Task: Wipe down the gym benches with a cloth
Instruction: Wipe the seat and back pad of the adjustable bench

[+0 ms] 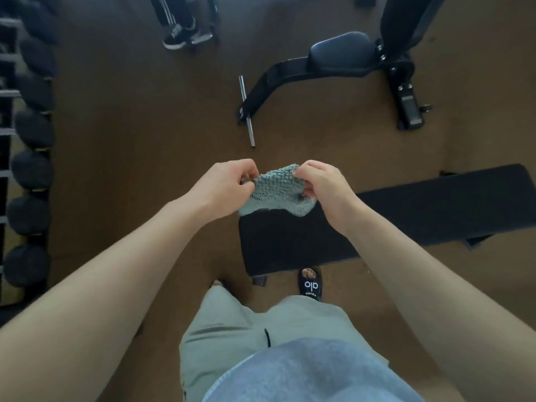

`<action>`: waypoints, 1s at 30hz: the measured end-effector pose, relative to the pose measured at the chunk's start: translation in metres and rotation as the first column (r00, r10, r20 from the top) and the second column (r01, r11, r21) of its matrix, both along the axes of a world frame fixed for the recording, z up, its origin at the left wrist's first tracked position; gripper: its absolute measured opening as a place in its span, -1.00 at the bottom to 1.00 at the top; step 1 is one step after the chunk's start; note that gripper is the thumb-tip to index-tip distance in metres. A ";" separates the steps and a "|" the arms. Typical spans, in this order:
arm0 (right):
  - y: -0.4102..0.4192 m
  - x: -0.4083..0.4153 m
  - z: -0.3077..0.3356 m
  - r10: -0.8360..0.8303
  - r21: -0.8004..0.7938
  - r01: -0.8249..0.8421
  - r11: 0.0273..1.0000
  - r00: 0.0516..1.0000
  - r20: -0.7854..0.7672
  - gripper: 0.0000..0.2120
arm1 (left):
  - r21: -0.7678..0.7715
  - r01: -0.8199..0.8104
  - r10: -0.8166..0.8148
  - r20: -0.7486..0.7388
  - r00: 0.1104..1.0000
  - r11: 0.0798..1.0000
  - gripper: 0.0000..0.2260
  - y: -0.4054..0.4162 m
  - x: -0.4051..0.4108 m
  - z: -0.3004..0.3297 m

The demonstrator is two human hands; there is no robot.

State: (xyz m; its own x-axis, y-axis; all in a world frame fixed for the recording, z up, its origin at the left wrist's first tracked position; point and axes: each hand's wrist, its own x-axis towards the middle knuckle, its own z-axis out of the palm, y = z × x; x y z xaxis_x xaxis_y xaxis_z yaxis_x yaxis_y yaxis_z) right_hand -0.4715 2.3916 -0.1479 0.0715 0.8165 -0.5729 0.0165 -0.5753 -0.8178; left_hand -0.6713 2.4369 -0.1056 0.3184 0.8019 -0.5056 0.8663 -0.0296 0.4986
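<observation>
A small pale teal textured cloth is held up between both hands, above the near left end of a flat black bench. My left hand pinches the cloth's left edge. On the right edge, my right hand grips the cloth near its top corner. The cloth hangs in the air and does not touch the bench pad. A second, adjustable bench with a dark padded seat and raised backrest stands farther away, at the upper right.
A rack of dark dumbbells runs down the left edge. Another person's legs and black shoes stand at the top centre. The far bench's metal foot bar lies on the brown floor. My own sandalled foot is beside the near bench.
</observation>
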 end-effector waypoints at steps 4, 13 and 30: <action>0.033 -0.031 -0.006 0.013 0.051 -0.013 0.999 1.000 0.007 -0.81 | 0.057 0.121 -0.121 -0.009 0.993 0.991 -0.84 0.051 -0.026 -0.008; 0.114 -0.168 -0.020 -0.193 0.057 0.197 0.979 0.978 -0.077 -0.85 | -0.110 0.417 -0.393 0.188 0.900 0.902 -0.56 0.176 -0.130 -0.032; 0.177 -0.240 0.003 -0.608 0.257 0.556 0.791 0.761 0.226 -0.95 | -0.233 0.668 -0.639 0.194 0.744 0.707 -0.91 0.280 -0.138 -0.007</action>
State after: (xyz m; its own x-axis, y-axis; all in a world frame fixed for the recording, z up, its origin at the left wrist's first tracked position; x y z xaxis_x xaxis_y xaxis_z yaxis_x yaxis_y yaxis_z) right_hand -0.7116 2.5684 -0.1447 0.6999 0.6421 -0.3128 -0.0338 -0.4077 -0.9125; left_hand -0.8094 2.7167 -0.1124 0.7663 0.2099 -0.6072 0.6310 -0.4238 0.6498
